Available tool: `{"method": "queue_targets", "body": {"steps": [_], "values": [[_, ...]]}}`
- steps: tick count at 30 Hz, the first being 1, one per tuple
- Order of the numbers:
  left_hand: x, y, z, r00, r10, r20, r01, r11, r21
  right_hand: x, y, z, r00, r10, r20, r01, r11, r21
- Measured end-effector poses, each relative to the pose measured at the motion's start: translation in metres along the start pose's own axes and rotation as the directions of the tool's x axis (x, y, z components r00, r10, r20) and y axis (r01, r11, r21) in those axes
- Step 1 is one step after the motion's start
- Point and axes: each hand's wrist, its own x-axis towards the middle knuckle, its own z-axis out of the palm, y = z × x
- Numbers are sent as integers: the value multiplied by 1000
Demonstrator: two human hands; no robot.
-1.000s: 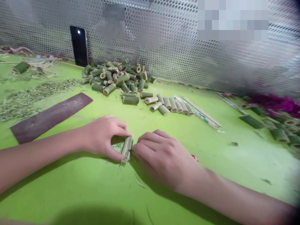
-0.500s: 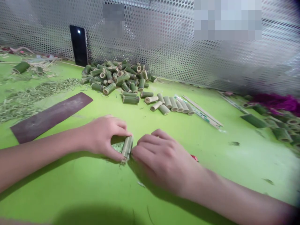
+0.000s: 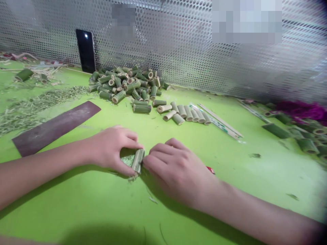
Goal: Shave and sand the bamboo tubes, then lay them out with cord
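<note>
My left hand (image 3: 111, 148) grips a short bamboo piece (image 3: 138, 161) by its two ends, thumb at the near end and fingers at the far end. The piece lies tilted just above or on the green table, its surface partly pale and partly green. Close against its right side is my right hand (image 3: 178, 172), fingers curled into a fist. Whatever that fist holds is hidden; a small red end (image 3: 211, 169) shows beyond the wrist, and I cannot tell whether it belongs to a held tool. Fine shavings (image 3: 133, 177) lie under the piece.
Behind my hands is a heap of green bamboo pieces (image 3: 127, 85), with several pale scraped ones (image 3: 189, 113) beside it. A dark sandpaper strip (image 3: 57, 127) lies at left near shavings (image 3: 38, 105). A phone (image 3: 86, 51) leans on the perforated metal panel (image 3: 178, 51). Wrapped sticks (image 3: 221, 122) lie right.
My right fist has shifted very slightly left and up beside the bamboo piece. The piece looks a little turned, greener on top. My left hand keeps its hold.
</note>
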Motion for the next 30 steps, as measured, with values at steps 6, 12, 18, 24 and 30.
{"method": "queue_targets", "body": {"steps": [6, 12, 18, 24, 30], "values": [[1, 1, -1, 1000, 22, -2, -22, 1000, -8, 3, 5, 1, 997, 9, -74, -10, 1000, -12], [1, -5, 1, 999, 6, -36, -4, 997, 73, 5, 18, 5, 999, -19, -50, 11, 988, -156], [1, -5, 1, 999, 28, -36, -23, 992, 125, 4, 12, 4, 999, -13, -36, 6, 981, -195], [4, -3, 2, 999, 51, -16, -48, 988, 150, 7, 14, -2, 1000, -24, -1, 24, 999, -46], [5, -2, 2, 1000, 16, -6, -15, 987, 158, 6, 15, -4, 996, -25, 84, 26, 1000, -12]]}}
